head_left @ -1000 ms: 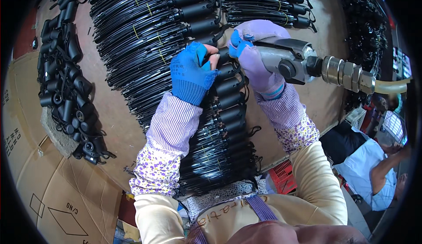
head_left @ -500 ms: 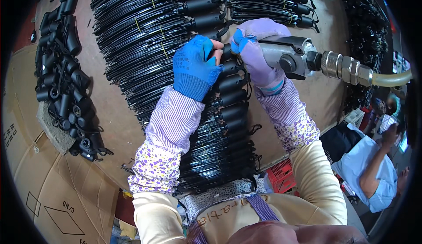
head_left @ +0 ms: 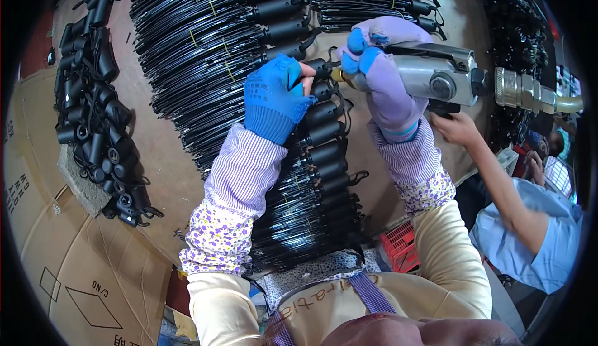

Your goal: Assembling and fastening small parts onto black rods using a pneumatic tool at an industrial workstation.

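My left hand [head_left: 274, 100], in a blue glove with bare fingertips, is closed around the neck of a black umbrella handle [head_left: 320, 67] in the middle of a long row. My right hand [head_left: 395, 90], in a lilac glove with blue fingertips, grips a silver air tool [head_left: 433, 75]. Its brass-coloured nose [head_left: 337, 75] points left at the end of that handle, very close to it; whether they touch I cannot tell. Bundled black umbrella ribs [head_left: 193, 65] stretch leftward from the handles, with thin yellow strands across them.
Loose black handles [head_left: 93, 121] lie piled at the left, beside a grey block [head_left: 81, 181]. A second stack of umbrella frames [head_left: 361, 0] lies at the far side. The tool's hose [head_left: 568, 103] runs right. A co-worker's hand [head_left: 458, 128] reaches in there. A red crate [head_left: 400, 246] stands below.
My right hand and the air tool have shifted to the right, baring the tool's nose. My left hand stays about where it was. A co-worker's arm has reached in from the right.
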A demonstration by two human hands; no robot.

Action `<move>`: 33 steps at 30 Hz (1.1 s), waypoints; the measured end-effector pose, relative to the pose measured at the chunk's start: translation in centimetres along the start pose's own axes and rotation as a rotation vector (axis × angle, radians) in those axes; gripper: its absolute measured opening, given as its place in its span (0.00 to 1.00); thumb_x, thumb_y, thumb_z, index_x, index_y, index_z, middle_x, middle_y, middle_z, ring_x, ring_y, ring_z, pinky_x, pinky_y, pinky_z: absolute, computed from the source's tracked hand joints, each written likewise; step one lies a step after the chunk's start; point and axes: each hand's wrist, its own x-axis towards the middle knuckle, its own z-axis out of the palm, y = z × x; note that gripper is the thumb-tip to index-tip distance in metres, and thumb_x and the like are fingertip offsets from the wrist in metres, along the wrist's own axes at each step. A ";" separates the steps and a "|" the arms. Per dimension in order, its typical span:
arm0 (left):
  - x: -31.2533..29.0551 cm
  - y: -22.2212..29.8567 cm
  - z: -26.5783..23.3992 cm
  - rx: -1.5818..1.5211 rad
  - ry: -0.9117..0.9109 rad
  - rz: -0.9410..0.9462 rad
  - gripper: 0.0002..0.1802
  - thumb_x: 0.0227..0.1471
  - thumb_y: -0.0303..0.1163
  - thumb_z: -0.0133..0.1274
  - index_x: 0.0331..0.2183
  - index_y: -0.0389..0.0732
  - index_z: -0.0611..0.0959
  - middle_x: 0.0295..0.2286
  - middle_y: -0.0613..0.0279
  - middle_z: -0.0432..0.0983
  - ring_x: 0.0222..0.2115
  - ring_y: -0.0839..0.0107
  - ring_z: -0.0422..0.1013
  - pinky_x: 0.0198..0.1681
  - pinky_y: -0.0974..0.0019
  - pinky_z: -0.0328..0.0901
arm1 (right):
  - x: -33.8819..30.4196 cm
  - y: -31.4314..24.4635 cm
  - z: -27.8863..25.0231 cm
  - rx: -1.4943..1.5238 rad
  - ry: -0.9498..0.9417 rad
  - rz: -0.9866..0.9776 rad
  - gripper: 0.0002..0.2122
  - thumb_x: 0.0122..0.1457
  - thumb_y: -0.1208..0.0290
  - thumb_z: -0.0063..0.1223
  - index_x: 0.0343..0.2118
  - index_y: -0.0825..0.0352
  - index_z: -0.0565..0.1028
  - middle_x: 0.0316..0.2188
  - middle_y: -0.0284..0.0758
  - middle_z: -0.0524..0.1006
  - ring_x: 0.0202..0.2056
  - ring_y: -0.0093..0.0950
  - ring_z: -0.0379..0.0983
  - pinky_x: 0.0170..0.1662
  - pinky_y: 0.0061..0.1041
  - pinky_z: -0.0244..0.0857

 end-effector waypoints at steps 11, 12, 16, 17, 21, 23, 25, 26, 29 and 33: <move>-1.5 0.5 0.3 0.233 -0.093 0.185 0.12 0.37 0.21 0.61 0.30 0.41 0.83 0.27 0.65 0.76 0.23 0.70 0.70 0.28 0.71 0.65 | -1.9 2.2 -0.3 0.308 0.144 0.096 0.10 0.53 0.84 0.47 0.39 0.69 0.70 0.33 0.37 0.72 0.29 0.25 0.65 0.37 0.22 0.65; -1.5 0.7 0.3 0.289 -0.112 0.185 0.12 0.37 0.21 0.60 0.30 0.41 0.83 0.28 0.65 0.76 0.23 0.69 0.70 0.29 0.70 0.66 | -1.9 2.2 -0.5 0.373 0.153 0.153 0.09 0.54 0.84 0.46 0.38 0.68 0.70 0.33 0.37 0.72 0.30 0.25 0.65 0.39 0.23 0.65; -1.6 0.0 0.6 0.191 -0.051 0.238 0.15 0.31 0.22 0.62 0.28 0.45 0.78 0.26 0.67 0.69 0.22 0.67 0.67 0.26 0.67 0.63 | -2.2 2.5 -0.7 -0.035 0.000 0.131 0.08 0.55 0.83 0.46 0.37 0.68 0.70 0.32 0.36 0.71 0.32 0.24 0.65 0.42 0.23 0.64; -1.7 -0.1 0.6 0.158 -0.030 0.256 0.17 0.30 0.23 0.63 0.28 0.47 0.77 0.26 0.67 0.66 0.22 0.67 0.66 0.26 0.66 0.61 | -2.2 2.5 -0.7 -0.171 -0.051 0.123 0.07 0.56 0.83 0.45 0.37 0.67 0.70 0.32 0.35 0.71 0.32 0.24 0.65 0.43 0.23 0.64; -1.6 0.3 0.2 0.202 -0.077 0.219 0.14 0.36 0.22 0.61 0.31 0.43 0.81 0.29 0.65 0.75 0.24 0.69 0.70 0.30 0.70 0.66 | -2.7 2.8 -0.7 -0.190 0.015 0.209 0.06 0.56 0.82 0.46 0.37 0.67 0.70 0.31 0.34 0.70 0.32 0.24 0.64 0.44 0.21 0.62; -1.7 0.4 0.2 0.216 -0.090 0.208 0.13 0.38 0.22 0.60 0.32 0.42 0.82 0.30 0.64 0.78 0.24 0.69 0.72 0.31 0.71 0.68 | -2.8 2.8 -0.7 -0.198 0.035 0.236 0.06 0.57 0.82 0.46 0.37 0.67 0.69 0.30 0.33 0.70 0.32 0.24 0.64 0.44 0.21 0.62; -2.2 0.5 0.3 0.135 -0.053 0.090 0.13 0.36 0.22 0.61 0.30 0.42 0.81 0.28 0.65 0.75 0.23 0.69 0.70 0.29 0.70 0.66 | -2.8 2.5 -1.3 -0.269 -0.097 0.180 0.06 0.57 0.82 0.46 0.37 0.68 0.69 0.30 0.32 0.69 0.32 0.24 0.64 0.45 0.21 0.62; -2.5 0.6 0.3 0.094 -0.035 0.031 0.12 0.35 0.22 0.61 0.28 0.43 0.80 0.27 0.65 0.74 0.22 0.69 0.70 0.28 0.69 0.66 | -2.8 2.4 -1.6 -0.304 -0.164 0.151 0.06 0.57 0.82 0.46 0.37 0.68 0.69 0.29 0.32 0.69 0.32 0.24 0.64 0.45 0.21 0.62; -2.6 0.7 0.5 0.052 0.007 -0.029 0.12 0.35 0.21 0.61 0.28 0.42 0.80 0.26 0.65 0.74 0.21 0.70 0.69 0.27 0.70 0.65 | -3.0 2.0 -1.9 -0.287 -0.215 0.126 0.06 0.57 0.82 0.46 0.37 0.68 0.69 0.29 0.32 0.69 0.32 0.24 0.64 0.44 0.21 0.62; -2.5 1.1 0.8 0.050 0.080 -0.024 0.11 0.39 0.20 0.60 0.31 0.38 0.82 0.26 0.63 0.77 0.21 0.74 0.70 0.26 0.73 0.66 | -3.2 1.3 -2.0 -0.081 -0.146 0.128 0.06 0.56 0.83 0.46 0.37 0.69 0.68 0.29 0.33 0.69 0.30 0.25 0.65 0.42 0.24 0.64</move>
